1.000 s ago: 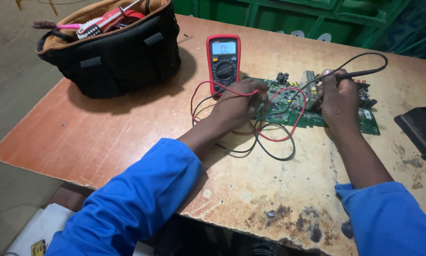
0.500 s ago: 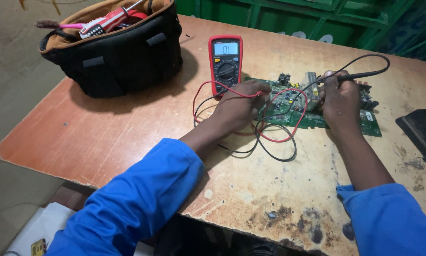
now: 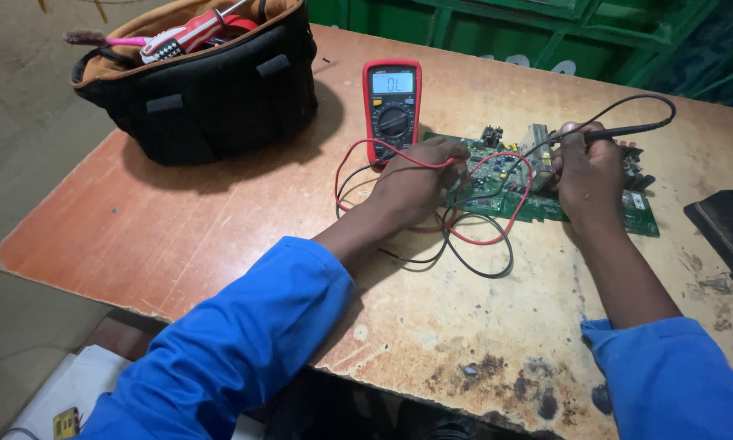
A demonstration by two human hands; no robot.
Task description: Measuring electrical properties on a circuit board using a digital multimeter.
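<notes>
Head view, only one. Person in blue sleeves works at a worn wooden table (image 3: 179, 236), surface stained and chipped near the front edge.

Green circuit board (image 3: 538, 204) lies flat on the table, right of centre, between the two hands. Components stand up off it; details too small to read.

Left hand (image 3: 415, 175) rests at the board's left end, fingers curled closed over the red lead (image 3: 497, 236). The probe tip itself is hidden under the hand, so contact point on the board can't be told. Red wire loops from the hand across the board's front edge and back toward the meter.

Right hand (image 3: 587, 171) sits on the board's right half, closed around the black probe (image 3: 627, 130), held pen-style, tip angled down onto the board. Black lead (image 3: 481, 265) arcs up behind the hand and also loops on the table in front of the board, crossing the red one.

Red meter (image 3: 392, 110) lies face up just behind the left hand, touching distance from the board's left end. Display lit, dial in the middle.

Black tool bag (image 3: 203, 90) stands open at the far left of the table, well apart from the board, screwdriver handles sticking out the top.

Dark flat object (image 3: 729, 228) at the right edge, partly cut off; can't tell what it is. Green crates (image 3: 546, 33) behind the table.
</notes>
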